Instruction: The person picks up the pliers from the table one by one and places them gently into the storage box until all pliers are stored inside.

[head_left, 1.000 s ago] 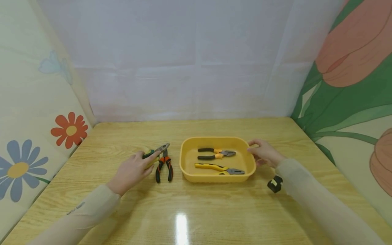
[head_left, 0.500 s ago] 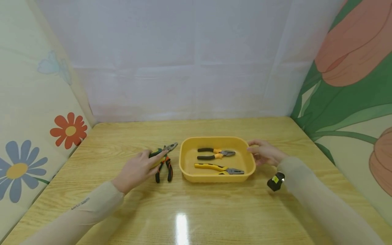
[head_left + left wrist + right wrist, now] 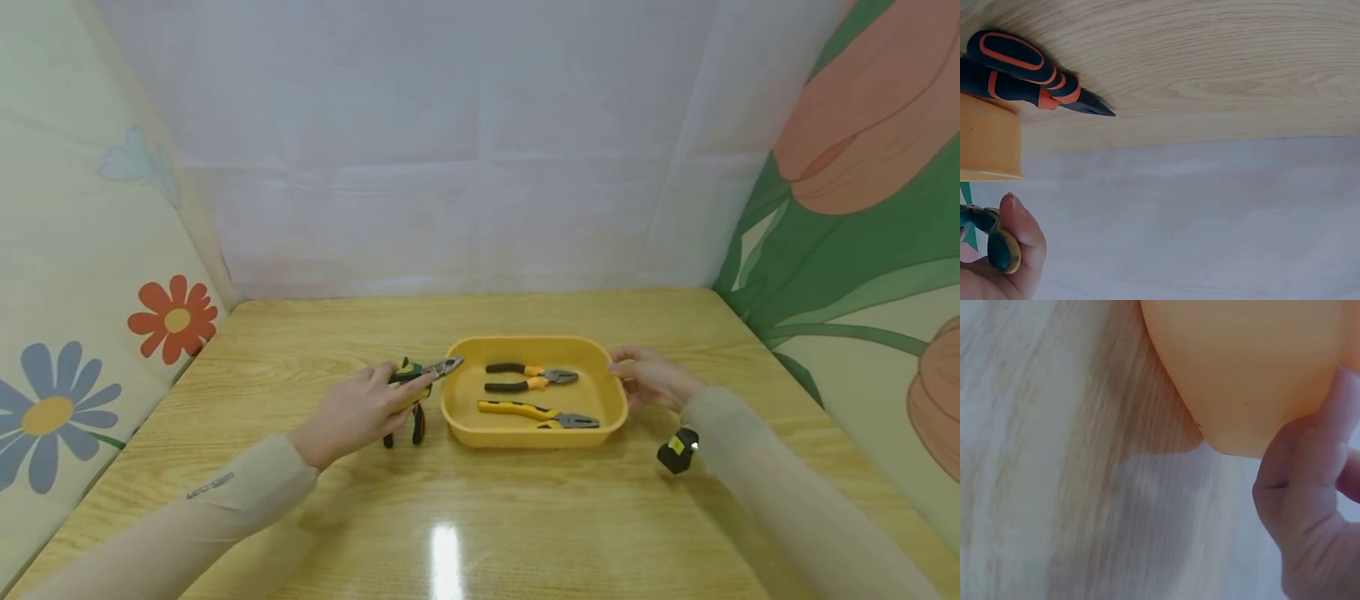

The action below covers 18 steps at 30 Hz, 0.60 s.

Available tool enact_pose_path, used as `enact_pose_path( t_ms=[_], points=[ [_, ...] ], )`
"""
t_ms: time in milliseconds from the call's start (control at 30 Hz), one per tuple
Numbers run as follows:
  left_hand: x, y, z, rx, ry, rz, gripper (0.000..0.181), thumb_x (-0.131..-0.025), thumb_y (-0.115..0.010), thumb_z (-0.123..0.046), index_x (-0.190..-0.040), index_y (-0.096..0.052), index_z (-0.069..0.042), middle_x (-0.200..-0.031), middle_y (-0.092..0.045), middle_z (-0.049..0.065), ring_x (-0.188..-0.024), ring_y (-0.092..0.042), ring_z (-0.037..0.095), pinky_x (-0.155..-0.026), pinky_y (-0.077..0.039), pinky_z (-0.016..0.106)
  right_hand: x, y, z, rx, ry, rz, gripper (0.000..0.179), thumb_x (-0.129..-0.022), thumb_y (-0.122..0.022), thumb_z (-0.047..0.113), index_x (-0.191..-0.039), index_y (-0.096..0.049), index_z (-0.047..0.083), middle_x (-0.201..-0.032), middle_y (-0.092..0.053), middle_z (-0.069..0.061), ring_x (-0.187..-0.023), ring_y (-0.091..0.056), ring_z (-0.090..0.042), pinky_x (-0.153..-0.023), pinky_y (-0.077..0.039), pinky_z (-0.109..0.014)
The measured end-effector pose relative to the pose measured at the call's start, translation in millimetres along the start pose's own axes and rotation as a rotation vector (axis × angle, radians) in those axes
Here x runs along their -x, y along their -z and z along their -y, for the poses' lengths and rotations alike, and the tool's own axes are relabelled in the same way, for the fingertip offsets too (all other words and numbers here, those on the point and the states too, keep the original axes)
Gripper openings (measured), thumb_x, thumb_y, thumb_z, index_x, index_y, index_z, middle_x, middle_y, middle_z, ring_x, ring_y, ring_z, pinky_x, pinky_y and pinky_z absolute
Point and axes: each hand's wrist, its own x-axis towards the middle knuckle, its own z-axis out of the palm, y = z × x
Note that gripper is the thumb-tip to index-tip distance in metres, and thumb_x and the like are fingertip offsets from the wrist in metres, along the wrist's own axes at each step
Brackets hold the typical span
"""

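Observation:
My left hand (image 3: 356, 412) grips a pair of green and yellow pliers (image 3: 442, 367), whose metal jaws reach to the left rim of a yellow plastic tray (image 3: 536, 437). The left wrist view shows a handle end of these pliers (image 3: 1000, 247) under the thumb. Two pairs of pliers lie inside the tray: one with black and orange handles (image 3: 525, 377), another with yellow and black handles (image 3: 540, 412). My right hand (image 3: 648, 379) holds the tray's right rim, fingers against its outer wall (image 3: 1254, 375). Black and orange pliers (image 3: 1029, 69) lie left of the tray, partly hidden by my left hand in the head view.
A black tape measure (image 3: 678, 451) sits on the wooden table (image 3: 570, 525) beside my right sleeve. White cloth (image 3: 480, 167) hangs behind the table, and flower-printed cloth (image 3: 885, 250) stands at the sides.
My left hand has carried the green and yellow pliers rightward, from above the black and orange pliers to the tray's left rim. My right hand and the tray stay in place.

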Motion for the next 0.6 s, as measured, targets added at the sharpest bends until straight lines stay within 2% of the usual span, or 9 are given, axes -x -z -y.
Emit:
enact_pose_path(
  t_ms=[133,300,500,600],
  points=[
    [-5.6,1.1,-2.8,-0.01,-0.028,0.012,0.052,-0.091,-0.07,-0.027,-0.14,-0.055,-0.022,-0.102,-0.058,0.022,-0.065,-0.055,0.023,-0.043,-0.042,0.025,0.4,0,-1,0.003,0.0,-0.002,0.025,-0.102,-0.043,0.007,-0.122,-0.037,-0.006,-0.083,-0.051,-0.004,-0.067,-0.053,-0.01,-0.056,-0.052,-0.026],
    [-11.4,-1.1,-3.9,-0.001,-0.075,0.008,0.051,-0.092,-0.069,-0.026,-0.14,-0.055,-0.02,-0.098,-0.056,0.018,-0.063,-0.049,0.019,-0.048,-0.045,0.028,-0.8,1,-1,0.014,-0.001,-0.004,0.029,-0.102,-0.043,0.008,-0.126,-0.036,-0.007,-0.083,-0.051,-0.004,-0.067,-0.053,-0.01,-0.055,-0.052,-0.026],
    [-21.6,-4.0,-1.6,-0.015,-0.167,-0.023,0.054,-0.09,-0.072,-0.027,-0.14,-0.055,-0.017,-0.098,-0.057,0.02,-0.065,-0.052,0.023,-0.052,-0.048,0.031,-1.8,2,-1,0.025,-0.006,-0.009,0.03,-0.102,-0.043,0.007,-0.127,-0.035,-0.008,-0.083,-0.05,-0.004,-0.067,-0.053,-0.01,-0.055,-0.052,-0.026],
    [-27.5,-4.8,-1.7,-0.017,-0.189,0.005,0.054,-0.091,-0.071,-0.028,-0.141,-0.054,-0.016,-0.101,-0.057,0.02,-0.068,-0.055,0.024,-0.056,-0.051,0.033,-1.6,2,-1,0.034,-0.015,-0.014,0.031,-0.102,-0.043,0.008,-0.128,-0.035,-0.007,-0.084,-0.05,-0.004,-0.066,-0.053,-0.01,-0.054,-0.052,-0.026]
  ],
)
